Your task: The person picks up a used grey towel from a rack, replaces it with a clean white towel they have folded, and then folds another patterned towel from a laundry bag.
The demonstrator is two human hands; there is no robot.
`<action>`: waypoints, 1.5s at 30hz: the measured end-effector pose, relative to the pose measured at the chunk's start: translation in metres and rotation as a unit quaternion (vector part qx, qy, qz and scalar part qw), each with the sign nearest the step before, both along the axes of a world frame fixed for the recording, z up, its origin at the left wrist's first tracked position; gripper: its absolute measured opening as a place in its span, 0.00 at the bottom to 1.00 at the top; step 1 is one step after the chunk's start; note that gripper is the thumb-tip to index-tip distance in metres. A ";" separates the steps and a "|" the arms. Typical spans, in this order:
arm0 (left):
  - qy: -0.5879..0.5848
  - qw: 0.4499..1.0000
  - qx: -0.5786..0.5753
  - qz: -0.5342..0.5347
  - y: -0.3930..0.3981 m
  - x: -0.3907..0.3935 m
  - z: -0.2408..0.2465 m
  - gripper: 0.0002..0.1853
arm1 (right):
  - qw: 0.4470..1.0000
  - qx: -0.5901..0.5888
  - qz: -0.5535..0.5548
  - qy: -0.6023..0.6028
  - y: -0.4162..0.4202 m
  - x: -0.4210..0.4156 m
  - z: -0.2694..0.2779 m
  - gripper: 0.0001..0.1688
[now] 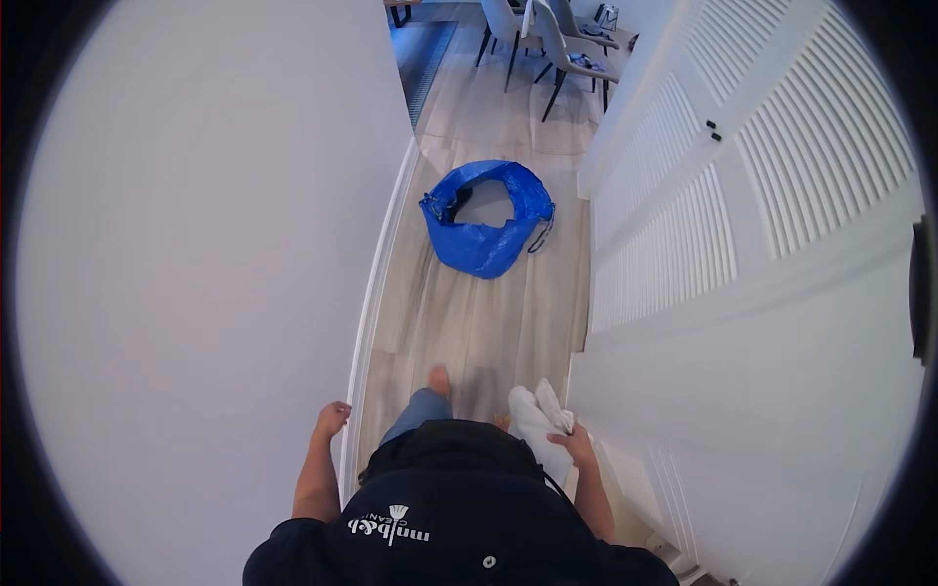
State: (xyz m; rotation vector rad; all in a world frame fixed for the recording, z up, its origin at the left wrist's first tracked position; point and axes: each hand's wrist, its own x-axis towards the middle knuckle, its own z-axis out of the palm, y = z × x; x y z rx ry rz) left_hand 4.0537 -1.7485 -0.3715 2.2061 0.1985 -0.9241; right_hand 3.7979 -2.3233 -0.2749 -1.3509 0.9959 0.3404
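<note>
My right hand [577, 445] is closed around a bundle of white cloth [538, 421], which hangs beside my right leg. The bundle has a rolled end and a second, crumpled piece next to the fingers. My left hand [335, 418] hangs beside the white wall [212, 256], fingers loosely curled, with nothing seen in it. On the floor ahead stands a large blue woven plastic bag [480, 249], its mouth wide. Something pale grey lies inside it, with a dark item at its left; neither can be told exactly.
White louvred doors [659, 212] with small black knobs line the right side of this narrow wood-plank floor [469, 322]. Past the bag are upholstered chairs [560, 51], with cloth items on some seats, and a blue rug [429, 58]. My bare foot [439, 381] is below me.
</note>
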 end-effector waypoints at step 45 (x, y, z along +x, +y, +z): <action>-0.328 0.917 -0.074 -0.213 -0.647 0.671 0.140 0.21 | 0.925 -0.290 -0.156 -0.188 -0.304 0.534 0.148 0.21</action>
